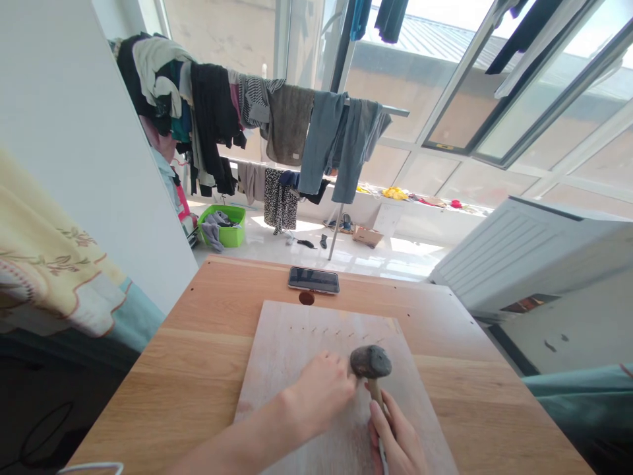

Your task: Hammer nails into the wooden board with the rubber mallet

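Note:
A mallet-like hammer with a thick dark head and a pale handle is gripped in my right hand, fingers wrapped round the handle. Its head is raised over the lower right part of a whitish wooden board. Right beside the hammer head is my left hand, its fingers curled together; their tips are hidden, so whatever they pinch cannot be made out. Across the board's far part runs a row of several small nails, some standing up from the surface.
The board lies on a wooden table. Behind it are a phone and a round hole. Beyond the table stand a loaded clothes rack and a green basket. A white cabinet-like appliance is at right, a patterned curtain at left.

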